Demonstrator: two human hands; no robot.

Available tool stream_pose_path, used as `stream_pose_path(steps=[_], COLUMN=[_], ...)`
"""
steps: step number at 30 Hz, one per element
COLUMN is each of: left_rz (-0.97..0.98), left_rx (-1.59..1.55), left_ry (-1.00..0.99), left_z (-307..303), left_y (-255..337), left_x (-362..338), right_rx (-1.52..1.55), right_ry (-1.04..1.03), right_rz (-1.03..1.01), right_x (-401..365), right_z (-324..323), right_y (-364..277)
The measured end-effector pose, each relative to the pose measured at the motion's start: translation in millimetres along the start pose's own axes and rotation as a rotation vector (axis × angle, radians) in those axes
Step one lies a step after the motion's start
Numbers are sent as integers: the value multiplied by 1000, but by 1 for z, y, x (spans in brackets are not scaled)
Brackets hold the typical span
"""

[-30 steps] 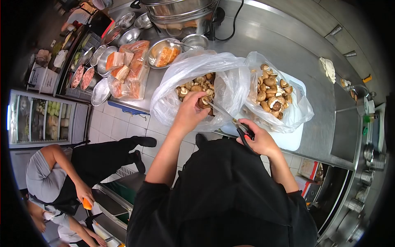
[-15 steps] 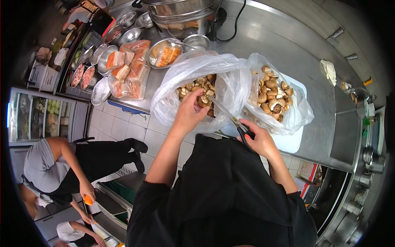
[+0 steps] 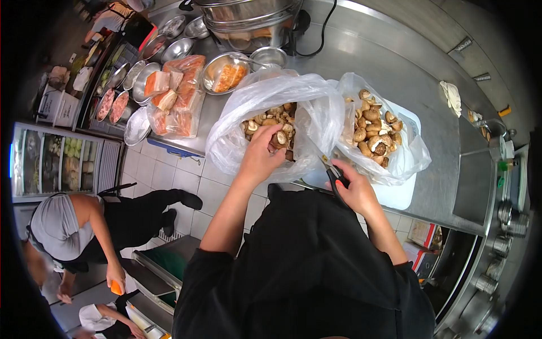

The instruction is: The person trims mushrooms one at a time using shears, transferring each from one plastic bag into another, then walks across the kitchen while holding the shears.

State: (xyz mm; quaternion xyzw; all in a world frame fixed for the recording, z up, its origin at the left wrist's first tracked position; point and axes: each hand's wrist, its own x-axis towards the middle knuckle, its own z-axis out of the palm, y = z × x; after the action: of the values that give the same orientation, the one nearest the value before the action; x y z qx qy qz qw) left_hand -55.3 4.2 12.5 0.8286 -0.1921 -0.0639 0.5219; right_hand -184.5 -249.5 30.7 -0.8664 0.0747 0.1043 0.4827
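Two clear plastic bags of brown mushrooms stand on the steel counter (image 3: 395, 68). My left hand (image 3: 261, 153) reaches into the left bag (image 3: 265, 96) and grips a mushroom (image 3: 279, 138) at its mouth. My right hand (image 3: 353, 189) holds black-handled scissors (image 3: 334, 175) just below the gap between the bags, the blades pointing up-left and mostly hidden by plastic. The right bag (image 3: 395, 152) rests on a white cutting board (image 3: 398, 192) and is full of mushrooms (image 3: 375, 127).
Bagged salmon pieces (image 3: 178, 93), metal bowls (image 3: 226, 70) and a large steel pot (image 3: 248, 20) fill the counter's left and back. A white cloth (image 3: 451, 95) lies at right. A person in a grey shirt (image 3: 68, 226) bends over on the tiled floor at lower left.
The scissors have drawn back from the left bag toward me, so less blade shows. My left hand stays in the bag. The person at lower left has shifted and lowered a hand.
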Motion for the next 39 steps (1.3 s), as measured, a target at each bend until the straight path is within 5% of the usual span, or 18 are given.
stream_pose_path(steps=[5,10,21,23,25,33,36,39], left_rz=[-22,-41,-19,-55,-65,-141,-132,250], left_rx=[-110,-173,-167,-454,-408,-458,-407,-286], left_ry=[47,-16,-224,-219,-191,-106,-234,-290], left_z=[-3,0,-8,-5,-2,13,38,90], left_y=[-20,-12,3,-1,3,44,80,96], left_x=[2,3,5,4,5,22,39,68], right_rx=[35,238,341,349,268,129,438,523], right_ry=[9,-315,-353,-342,-338,-185,11,217], right_rz=[-48,22,36,44,112,86,194,309], right_x=[1,5,11,9,2,-42,-62,-75], right_z=[-8,-19,-12,-12,-16,-70,-82,-94], right_y=[9,8,17,14,1,6,35,50])
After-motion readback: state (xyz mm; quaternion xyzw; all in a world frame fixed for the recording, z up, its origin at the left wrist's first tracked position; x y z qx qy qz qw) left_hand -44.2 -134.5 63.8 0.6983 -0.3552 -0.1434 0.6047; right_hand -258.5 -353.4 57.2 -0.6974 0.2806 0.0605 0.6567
